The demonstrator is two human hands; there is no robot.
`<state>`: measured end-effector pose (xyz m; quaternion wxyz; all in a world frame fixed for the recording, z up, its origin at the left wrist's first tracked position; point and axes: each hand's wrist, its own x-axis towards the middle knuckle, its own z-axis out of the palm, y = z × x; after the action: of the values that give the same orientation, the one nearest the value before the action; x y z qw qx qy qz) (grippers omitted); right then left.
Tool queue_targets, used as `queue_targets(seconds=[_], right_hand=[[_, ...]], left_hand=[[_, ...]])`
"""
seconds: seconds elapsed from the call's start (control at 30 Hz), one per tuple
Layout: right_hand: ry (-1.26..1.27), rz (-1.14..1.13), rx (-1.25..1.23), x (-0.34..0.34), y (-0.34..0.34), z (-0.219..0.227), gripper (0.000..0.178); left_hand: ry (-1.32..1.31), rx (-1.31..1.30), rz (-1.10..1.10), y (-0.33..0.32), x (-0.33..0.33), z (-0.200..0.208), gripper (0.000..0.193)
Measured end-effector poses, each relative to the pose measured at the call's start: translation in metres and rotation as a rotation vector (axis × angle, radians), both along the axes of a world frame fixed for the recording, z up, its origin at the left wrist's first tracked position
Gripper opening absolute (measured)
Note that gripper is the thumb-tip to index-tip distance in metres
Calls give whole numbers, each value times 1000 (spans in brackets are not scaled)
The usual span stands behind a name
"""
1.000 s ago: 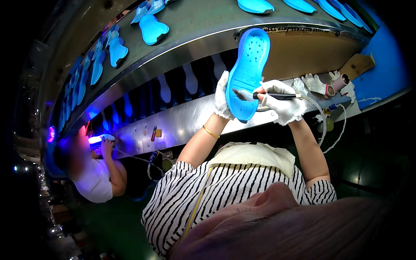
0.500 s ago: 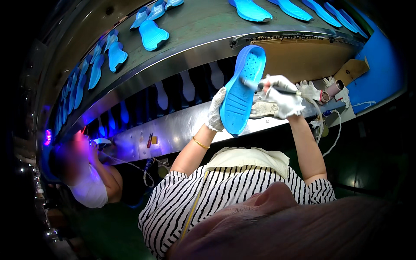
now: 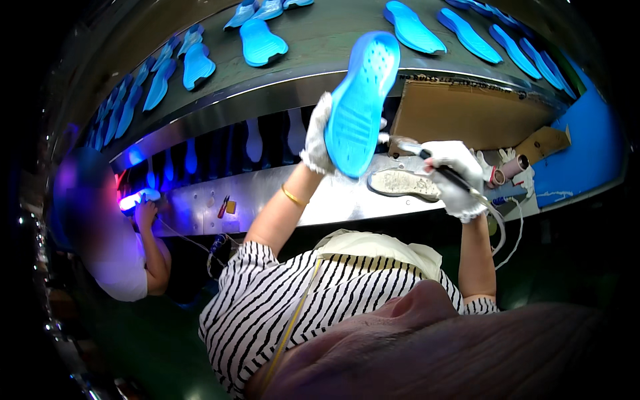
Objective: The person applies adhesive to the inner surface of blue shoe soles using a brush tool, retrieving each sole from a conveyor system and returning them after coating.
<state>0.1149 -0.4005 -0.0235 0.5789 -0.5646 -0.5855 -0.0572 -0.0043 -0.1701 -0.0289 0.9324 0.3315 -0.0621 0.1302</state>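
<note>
My left hand [image 3: 317, 137], in a white glove, grips the left edge of a blue shoe sole [image 3: 357, 120]. The sole is held up in front of the conveyor, its ribbed and dotted hollow side toward me. In my gloved right hand [image 3: 455, 175] is a brush [image 3: 415, 148] with a dark handle and a pale hose trailing from its rear end. The bristles point left and sit apart from the sole, just right of it. Below the brush, a whitish shoe sole [image 3: 402, 184] lies on the metal ledge [image 3: 320, 208].
Blue soles [image 3: 262, 44] stand in rows on the conveyor belt [image 3: 327, 27]. At right are a cardboard sheet [image 3: 460, 113], spare gloves [image 3: 510, 155] and a pinkish roll [image 3: 515, 167]. Red-handled pliers [image 3: 223, 207] rest at left. A co-worker [image 3: 123, 247] handles a glowing sole [image 3: 139, 199].
The brush was over the sole's inner face and is now away to the right and lower. The held sole has moved up and slightly left. Soles on the belt have shifted right in view.
</note>
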Motion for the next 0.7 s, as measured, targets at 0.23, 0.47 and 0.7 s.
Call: queue_targets(seconds=[0.23,0.47,0.7], right_hand=[[284,8,134,-4,9,-18,27],[353,10,61,0,4,-45,24],[300,8,17,-4,25,-44,23]], left_hand=[[-129,-327,177,90,72,56,89],[271,280,219,66,56,46,65],[297,1321,872,107,12,63,34]])
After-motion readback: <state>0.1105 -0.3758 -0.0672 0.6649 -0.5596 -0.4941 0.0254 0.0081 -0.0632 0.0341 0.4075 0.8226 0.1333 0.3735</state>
